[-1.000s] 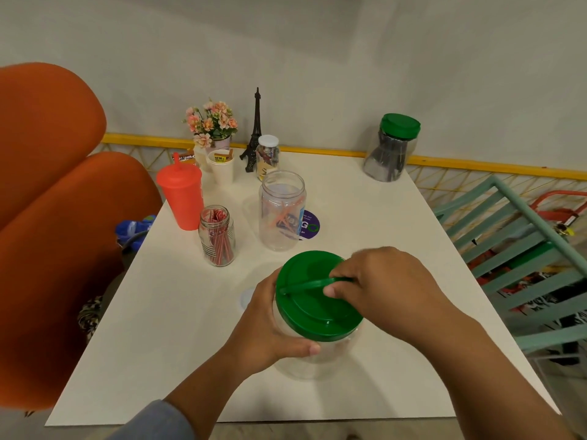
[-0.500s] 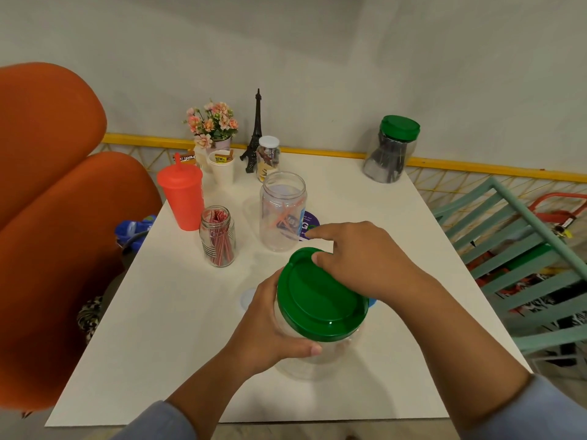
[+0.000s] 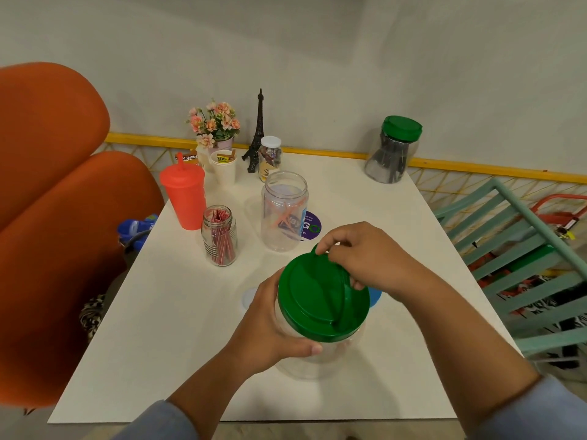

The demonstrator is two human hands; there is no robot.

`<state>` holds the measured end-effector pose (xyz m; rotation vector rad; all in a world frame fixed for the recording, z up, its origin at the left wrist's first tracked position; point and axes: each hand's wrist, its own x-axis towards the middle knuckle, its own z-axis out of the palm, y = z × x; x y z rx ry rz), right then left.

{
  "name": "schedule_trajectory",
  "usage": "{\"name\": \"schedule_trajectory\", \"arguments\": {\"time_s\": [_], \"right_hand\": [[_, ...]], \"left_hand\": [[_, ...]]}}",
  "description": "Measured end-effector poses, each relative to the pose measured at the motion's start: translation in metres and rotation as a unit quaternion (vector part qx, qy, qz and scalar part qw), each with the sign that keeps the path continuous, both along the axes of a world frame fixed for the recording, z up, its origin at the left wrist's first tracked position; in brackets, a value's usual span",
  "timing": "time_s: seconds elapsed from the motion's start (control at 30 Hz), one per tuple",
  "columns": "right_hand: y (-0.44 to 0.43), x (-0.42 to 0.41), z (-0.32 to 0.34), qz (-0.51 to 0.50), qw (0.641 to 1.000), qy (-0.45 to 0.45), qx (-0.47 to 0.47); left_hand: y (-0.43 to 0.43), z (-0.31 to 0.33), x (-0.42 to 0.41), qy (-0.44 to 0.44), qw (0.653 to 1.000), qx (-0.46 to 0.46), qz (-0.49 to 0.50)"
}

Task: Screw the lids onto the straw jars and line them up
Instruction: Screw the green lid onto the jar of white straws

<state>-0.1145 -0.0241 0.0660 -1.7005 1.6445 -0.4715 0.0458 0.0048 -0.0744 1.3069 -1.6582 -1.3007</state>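
While the left hand (image 3: 273, 322) wraps round the shoulder of the big clear jar (image 3: 317, 357), thumb across its near side, the right hand (image 3: 365, 258) has its fingers curled over the far rim of the green lid (image 3: 317, 303), pinching it. The jar is at the near middle of the white table (image 3: 158, 344). To my eye the lid looks a touch tilted, so I'd level it first, brace the jar firmly, and turn gently until the thread bites; forcing it risks cross-threading. Farther off wait a lidless jar (image 3: 284, 211) and a small glass jar of red straws (image 3: 219, 236); a capped jar (image 3: 392, 150) stands far right.
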Motion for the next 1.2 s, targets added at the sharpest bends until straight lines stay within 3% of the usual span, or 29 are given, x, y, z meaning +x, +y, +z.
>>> {"name": "schedule_trajectory", "arguments": {"time_s": [0.1,0.27,0.63,1.2], "right_hand": [[0.001,-0.015,0.011,0.082,0.995,-0.024,0.058],[-0.001,-0.037,0.012,0.227,0.963,0.143,-0.025],[-0.005,-0.030,0.011,0.244,0.921,0.255,-0.162],[-0.007,-0.011,0.004,0.227,0.914,0.292,-0.169]], "left_hand": [[-0.001,-0.001,0.000,0.006,1.000,-0.004,-0.001],[-0.001,-0.001,0.000,-0.009,1.000,-0.003,-0.005],[0.000,0.000,0.000,-0.013,1.000,-0.011,0.000],[0.002,-0.001,-0.003,0.015,1.000,-0.013,0.008]]}}
